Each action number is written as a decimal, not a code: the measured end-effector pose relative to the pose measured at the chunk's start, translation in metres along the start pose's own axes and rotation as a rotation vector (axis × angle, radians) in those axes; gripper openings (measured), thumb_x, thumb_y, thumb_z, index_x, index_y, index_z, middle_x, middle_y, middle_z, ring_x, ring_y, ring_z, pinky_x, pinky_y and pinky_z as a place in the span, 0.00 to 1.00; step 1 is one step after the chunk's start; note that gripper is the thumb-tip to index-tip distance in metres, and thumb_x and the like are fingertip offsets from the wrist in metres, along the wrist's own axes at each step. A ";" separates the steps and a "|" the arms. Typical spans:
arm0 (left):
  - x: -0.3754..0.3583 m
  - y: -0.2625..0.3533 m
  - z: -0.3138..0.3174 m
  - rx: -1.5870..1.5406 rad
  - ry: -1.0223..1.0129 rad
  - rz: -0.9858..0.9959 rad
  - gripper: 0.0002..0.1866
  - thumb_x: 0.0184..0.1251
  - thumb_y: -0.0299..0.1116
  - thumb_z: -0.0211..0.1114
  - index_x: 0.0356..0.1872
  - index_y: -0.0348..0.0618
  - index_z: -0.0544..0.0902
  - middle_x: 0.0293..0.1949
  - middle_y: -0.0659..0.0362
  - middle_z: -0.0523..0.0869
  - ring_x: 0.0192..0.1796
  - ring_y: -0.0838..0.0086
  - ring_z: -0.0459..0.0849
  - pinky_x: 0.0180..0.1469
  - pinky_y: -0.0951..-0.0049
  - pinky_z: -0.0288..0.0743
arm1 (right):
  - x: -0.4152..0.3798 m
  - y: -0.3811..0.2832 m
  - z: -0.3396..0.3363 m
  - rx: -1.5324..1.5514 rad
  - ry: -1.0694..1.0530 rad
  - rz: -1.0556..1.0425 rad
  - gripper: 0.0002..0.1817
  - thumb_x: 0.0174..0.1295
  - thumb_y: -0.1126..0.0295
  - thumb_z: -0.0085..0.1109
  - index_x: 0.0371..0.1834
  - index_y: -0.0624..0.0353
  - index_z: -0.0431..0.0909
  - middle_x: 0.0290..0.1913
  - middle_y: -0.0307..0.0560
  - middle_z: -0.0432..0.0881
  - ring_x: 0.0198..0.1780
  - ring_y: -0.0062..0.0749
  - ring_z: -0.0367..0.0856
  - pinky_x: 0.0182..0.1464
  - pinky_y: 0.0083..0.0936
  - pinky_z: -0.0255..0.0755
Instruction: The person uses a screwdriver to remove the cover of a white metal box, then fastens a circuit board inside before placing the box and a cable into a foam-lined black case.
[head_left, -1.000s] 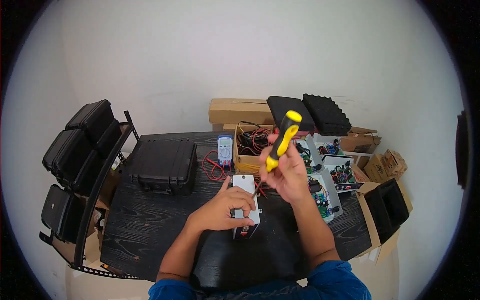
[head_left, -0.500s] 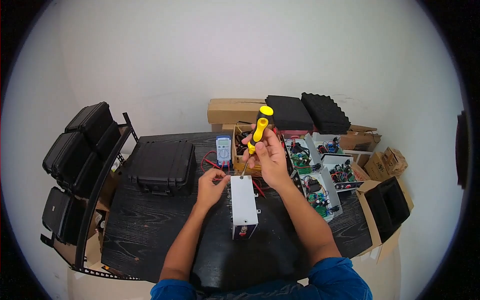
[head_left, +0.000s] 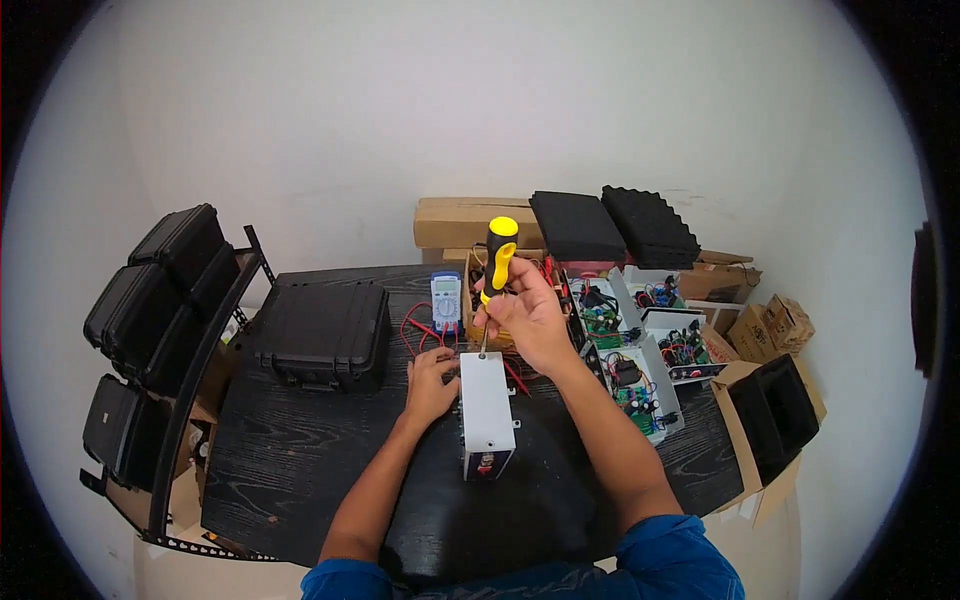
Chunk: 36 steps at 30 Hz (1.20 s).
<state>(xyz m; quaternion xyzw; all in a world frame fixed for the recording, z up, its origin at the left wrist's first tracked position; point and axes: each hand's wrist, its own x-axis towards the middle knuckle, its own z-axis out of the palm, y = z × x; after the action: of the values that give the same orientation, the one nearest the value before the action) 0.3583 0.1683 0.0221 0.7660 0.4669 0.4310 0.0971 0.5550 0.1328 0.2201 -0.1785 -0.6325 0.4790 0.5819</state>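
Observation:
A white metal box (head_left: 487,405) stands on the black table, with a screw hole at each end of its top face. My right hand (head_left: 530,318) is closed round a yellow-and-black screwdriver (head_left: 502,250). The screwdriver is nearly upright, its tip at the screw in the far end of the box top. Against the far left edge of the box, my left hand (head_left: 432,388) steadies it with bent fingers; their tips are partly hidden.
Behind the box lies a blue multimeter (head_left: 446,302) with red leads, beside a cardboard box (head_left: 474,325) of cables. Opened white cases (head_left: 640,385) with circuit boards sit at right. A black hard case (head_left: 325,325) rests at left, near a shelf of similar cases (head_left: 150,310).
The screwdriver has swung from a rightward tilt to nearly upright, its handle shifting left with my right hand. My left hand's fingers have moved against the box's far left edge.

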 end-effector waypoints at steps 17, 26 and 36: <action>0.048 0.144 -0.106 -0.214 -0.244 -0.118 0.35 0.52 0.52 0.85 0.50 0.33 0.83 0.46 0.46 0.88 0.50 0.52 0.89 0.55 0.59 0.81 | 0.008 0.001 -0.004 0.011 -0.056 0.030 0.18 0.78 0.68 0.62 0.65 0.64 0.75 0.51 0.43 0.85 0.43 0.24 0.87 0.40 0.20 0.80; 0.047 0.140 -0.103 -0.245 -0.269 -0.145 0.36 0.50 0.49 0.87 0.52 0.31 0.83 0.47 0.45 0.89 0.51 0.54 0.90 0.56 0.59 0.81 | 0.006 0.003 -0.003 0.005 -0.031 -0.026 0.21 0.81 0.63 0.58 0.70 0.62 0.73 0.56 0.46 0.85 0.48 0.27 0.88 0.45 0.20 0.83; 0.048 0.135 -0.100 -0.258 -0.318 -0.202 0.36 0.49 0.51 0.87 0.50 0.32 0.83 0.45 0.45 0.89 0.48 0.57 0.89 0.53 0.60 0.81 | 0.012 -0.011 -0.002 0.284 -0.110 0.141 0.17 0.77 0.69 0.64 0.63 0.60 0.72 0.56 0.48 0.84 0.46 0.26 0.87 0.43 0.23 0.83</action>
<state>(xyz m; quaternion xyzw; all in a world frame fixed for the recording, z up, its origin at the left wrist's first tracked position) 0.3779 0.1084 0.1846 0.7550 0.4612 0.3488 0.3093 0.5572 0.1381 0.2352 -0.1119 -0.5753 0.6121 0.5310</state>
